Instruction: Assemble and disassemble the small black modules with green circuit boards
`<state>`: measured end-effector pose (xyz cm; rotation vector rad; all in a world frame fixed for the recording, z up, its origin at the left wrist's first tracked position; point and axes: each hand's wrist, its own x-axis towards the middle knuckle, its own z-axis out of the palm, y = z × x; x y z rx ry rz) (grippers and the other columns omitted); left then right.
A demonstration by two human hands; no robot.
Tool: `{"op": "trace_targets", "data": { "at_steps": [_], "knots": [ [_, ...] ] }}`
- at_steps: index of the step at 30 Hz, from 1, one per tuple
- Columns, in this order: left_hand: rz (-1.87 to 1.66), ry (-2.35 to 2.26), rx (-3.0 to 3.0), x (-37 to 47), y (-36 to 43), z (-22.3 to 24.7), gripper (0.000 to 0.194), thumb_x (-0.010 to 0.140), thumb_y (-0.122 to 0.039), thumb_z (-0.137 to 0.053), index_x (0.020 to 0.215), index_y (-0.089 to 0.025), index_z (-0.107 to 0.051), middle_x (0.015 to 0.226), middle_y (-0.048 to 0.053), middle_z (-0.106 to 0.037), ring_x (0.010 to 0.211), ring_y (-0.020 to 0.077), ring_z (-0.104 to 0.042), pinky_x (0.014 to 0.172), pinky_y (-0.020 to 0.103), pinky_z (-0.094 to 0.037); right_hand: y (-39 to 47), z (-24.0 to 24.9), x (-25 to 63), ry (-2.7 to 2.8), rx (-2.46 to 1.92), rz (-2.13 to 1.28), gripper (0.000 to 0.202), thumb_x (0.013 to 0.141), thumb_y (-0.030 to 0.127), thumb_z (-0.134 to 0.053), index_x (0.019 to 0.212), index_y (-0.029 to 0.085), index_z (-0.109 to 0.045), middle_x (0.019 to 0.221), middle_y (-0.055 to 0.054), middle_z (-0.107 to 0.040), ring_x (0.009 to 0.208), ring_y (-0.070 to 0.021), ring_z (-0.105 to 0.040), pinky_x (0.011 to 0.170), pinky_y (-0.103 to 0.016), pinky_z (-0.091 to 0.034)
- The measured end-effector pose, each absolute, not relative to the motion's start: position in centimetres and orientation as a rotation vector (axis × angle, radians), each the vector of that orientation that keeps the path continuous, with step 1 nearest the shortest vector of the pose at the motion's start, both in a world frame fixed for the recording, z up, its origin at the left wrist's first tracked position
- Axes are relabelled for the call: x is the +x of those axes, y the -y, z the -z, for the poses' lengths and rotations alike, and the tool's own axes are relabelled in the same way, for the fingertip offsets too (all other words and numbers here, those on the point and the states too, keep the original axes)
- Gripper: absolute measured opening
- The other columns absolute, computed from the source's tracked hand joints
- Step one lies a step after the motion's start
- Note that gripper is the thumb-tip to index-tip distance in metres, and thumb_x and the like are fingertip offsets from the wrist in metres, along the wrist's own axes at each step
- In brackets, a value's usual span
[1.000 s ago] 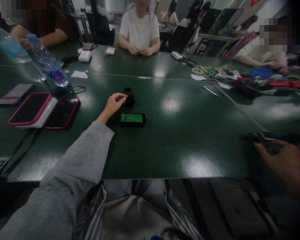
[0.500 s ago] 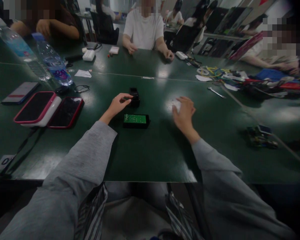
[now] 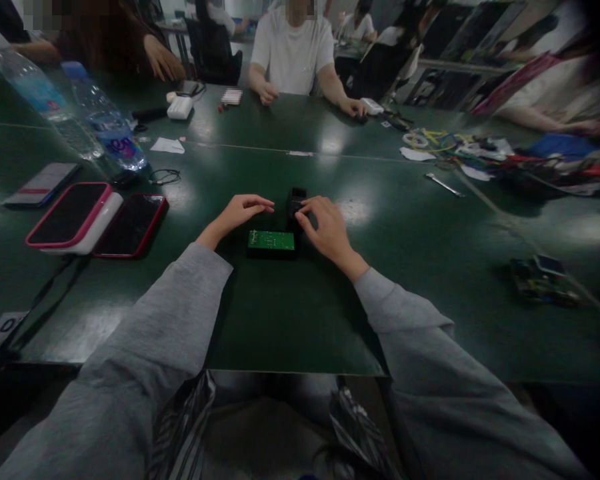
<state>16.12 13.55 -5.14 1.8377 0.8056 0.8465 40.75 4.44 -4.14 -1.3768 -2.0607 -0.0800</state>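
Observation:
My right hand (image 3: pixel 325 227) pinches the right side of a small black plastic casing (image 3: pixel 296 200), which stands just behind the circuit board; part of it is hidden by the fingers. To the left of that casing, my left hand (image 3: pixel 240 212) is held with fingers stretched and thumb apart, holding nothing. In front of both hands, a green circuit board (image 3: pixel 272 240) lies in a black rectangular case (image 3: pixel 272 253) on the dark green table.
Two phones (image 3: pixel 70 213) (image 3: pixel 131 225) lie at left, with a grey phone (image 3: pixel 43 185) and water bottles (image 3: pixel 113 133) behind. At right are a small electronic board (image 3: pixel 543 280), a wrench (image 3: pixel 445 185) and tangled cables (image 3: pixel 430 139). A person in white (image 3: pixel 295 57) sits opposite.
The black casing has shifted right, away from my left hand. My right hand has come in from the right and taken hold of it. The board in its case stays nearly in place.

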Motion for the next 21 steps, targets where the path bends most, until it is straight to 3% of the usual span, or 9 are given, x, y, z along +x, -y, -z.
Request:
{"op": "trace_targets", "data": {
  "at_steps": [2, 8, 10, 15, 21],
  "knots": [
    [-0.845, -0.82, 1.852, 16.1, -13.7, 5.3, 0.026, 0.089, -0.024, -0.062, 0.11, -0.015, -0.074, 0.106, 0.01, -0.078, 0.105, 0.0205, -0.071, 0.101, 0.04, -0.051, -4.4, 4.1, 40.9, 1.949, -1.45, 0.13, 0.044, 0.103, 0.057, -0.037, 0.097, 0.023, -0.064, 0.109, -0.01, -0.067, 0.112, -0.029, -0.06, 0.099, -0.05, -0.047],
    [-0.843, -0.862, 1.89, 16.1, -13.9, 5.4, 0.024, 0.09, -0.024, -0.061, 0.109, -0.018, -0.075, 0.107, 0.007, -0.078, 0.104, 0.0191, -0.071, 0.101, 0.04, -0.051, -4.9, 5.3, 41.4, 1.81, -1.478, -0.051, 0.044, 0.098, 0.054, -0.048, 0.126, 0.022, -0.058, 0.125, -0.013, -0.061, 0.117, -0.0299, -0.058, 0.099, -0.049, -0.049],
    [-0.846, -0.863, 1.888, 16.1, -13.9, 5.5, 0.024, 0.089, -0.023, -0.062, 0.108, -0.018, -0.075, 0.107, 0.008, -0.078, 0.104, 0.019, -0.071, 0.101, 0.04, -0.051, -4.8, 5.3, 41.4, 1.8, -1.52, -0.167, 0.041, 0.099, 0.051, -0.045, 0.127, 0.023, -0.058, 0.124, -0.012, -0.063, 0.114, -0.029, -0.061, 0.098, -0.049, -0.05],
    [-0.861, -0.856, 1.902, 16.0, -14.1, 5.6, 0.024, 0.089, -0.023, -0.061, 0.108, -0.017, -0.075, 0.105, 0.009, -0.078, 0.103, 0.0191, -0.071, 0.102, 0.04, -0.051, -2.9, 4.0, 41.1, 1.837, -1.634, -0.192, 0.052, 0.093, 0.058, -0.053, 0.128, 0.02, -0.057, 0.12, -0.015, -0.064, 0.107, -0.0318, -0.063, 0.093, -0.05, -0.052],
    [-0.876, -0.832, 1.927, 15.8, -14.5, 6.2, 0.023, 0.089, -0.027, -0.062, 0.107, -0.019, -0.075, 0.106, 0.008, -0.078, 0.104, 0.02, -0.071, 0.102, 0.042, -0.05, 2.8, 3.7, 44.8, 1.974, -1.672, -0.04, 0.045, 0.091, 0.043, -0.055, 0.13, 0.021, -0.056, 0.116, -0.014, -0.065, 0.104, -0.0311, -0.064, 0.091, -0.049, -0.053]
  ]
}}
